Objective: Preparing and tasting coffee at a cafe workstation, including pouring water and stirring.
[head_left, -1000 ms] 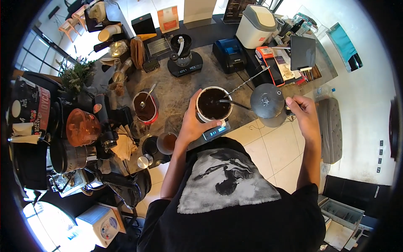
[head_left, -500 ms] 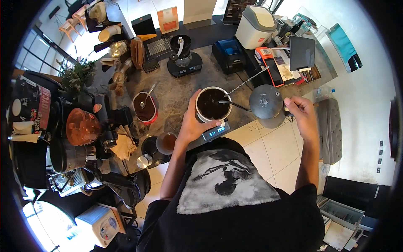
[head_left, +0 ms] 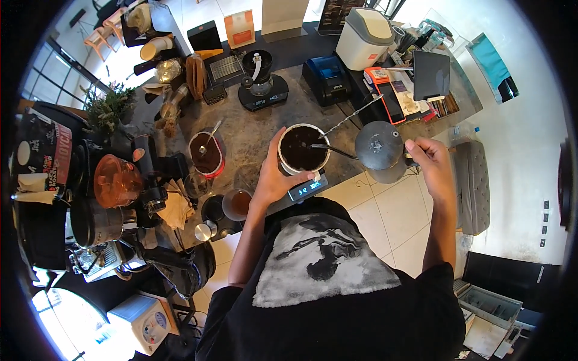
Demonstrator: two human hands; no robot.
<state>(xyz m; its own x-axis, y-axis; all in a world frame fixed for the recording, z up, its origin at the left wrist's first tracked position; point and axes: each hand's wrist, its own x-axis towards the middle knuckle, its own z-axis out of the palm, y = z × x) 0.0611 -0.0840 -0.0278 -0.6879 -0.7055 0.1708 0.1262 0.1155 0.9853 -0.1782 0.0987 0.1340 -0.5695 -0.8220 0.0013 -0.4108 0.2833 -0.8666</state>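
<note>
My left hand (head_left: 278,179) curls around a round white vessel (head_left: 282,157), thumb along its near side. Inside lies dark wet coffee (head_left: 301,147), with a few bubbles on top. My right hand (head_left: 430,161) is closed on the handle of a dark gooseneck kettle (head_left: 379,144), whose thin spout (head_left: 335,150) reaches over the vessel's rim. A twisted metal bar spoon (head_left: 355,113) leans out of the vessel toward the upper right. Beneath the vessel, a digital scale (head_left: 308,188) with a lit display shows at the table's near edge.
Left of my hands stand a red-rimmed bowl (head_left: 219,168) of ground coffee with a spoon, and a glass of brown liquid (head_left: 238,204). Behind are a second scale (head_left: 265,99) with a brewer and a black printer (head_left: 327,81). A card terminal (head_left: 377,76) and a tablet (head_left: 431,75) stand right.
The view has shifted very slightly. Both hands keep their grips, the kettle spout stays over the vessel, and the digits on the near scale's display have changed.
</note>
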